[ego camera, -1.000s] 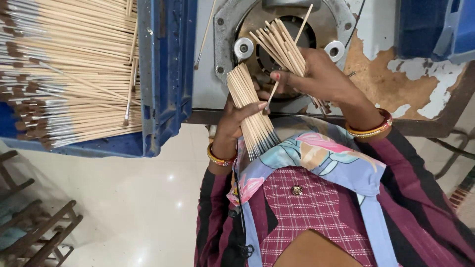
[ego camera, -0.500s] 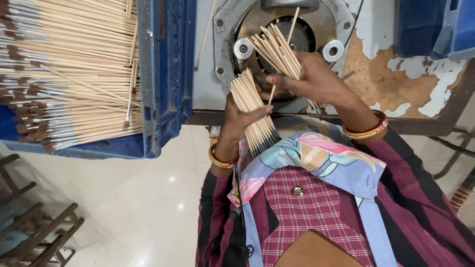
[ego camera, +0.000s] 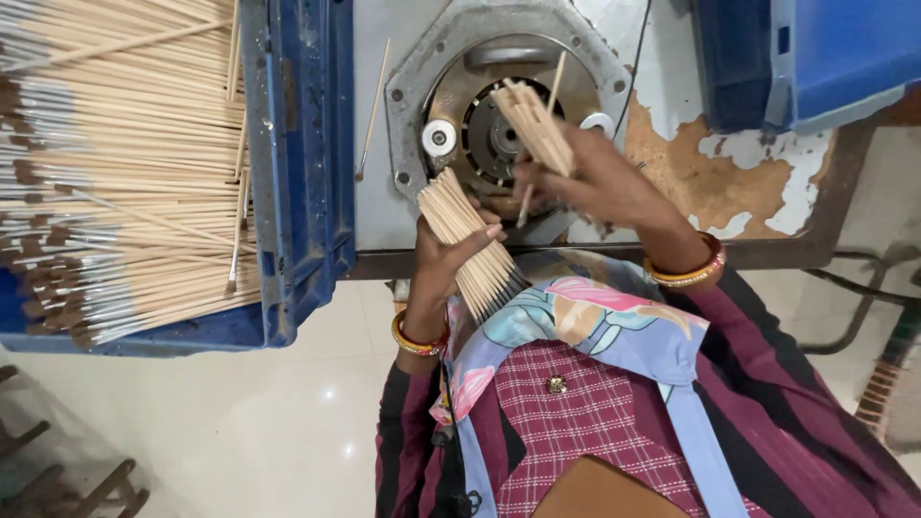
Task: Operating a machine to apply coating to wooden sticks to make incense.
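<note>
- Bamboo-pale sticks fill both hands in the head view, the only view. The left hand (ego camera: 451, 259), at centre frame, is clamped round a thick bundle of sticks (ego camera: 470, 240) that fans out below the grip towards the person's chest.
- Just right of it and higher, the right hand (ego camera: 595, 182) is closed on a smaller bunch of sticks (ego camera: 532, 125), held up against the round metal machine head (ego camera: 499, 125) at upper centre; one stick pokes above the rest.
- Risk: the big bundle splays at its lower end, so a slack grip could let sticks slide out onto the pale floor (ego camera: 240, 422).
- Risk: the right hand's fingers sit very near the machine's dark opening and its small white roller (ego camera: 438, 137) (whether anything is turning I cannot tell); a slip there could catch a fingertip.
- Risk: the stray stick could snag on the housing and snap.
- At left, the blue crate (ego camera: 297, 173) is heaped with finished sticks; a loose stick (ego camera: 372, 110) lies on the bench (ego camera: 691, 163) beside it and could roll off.
</note>
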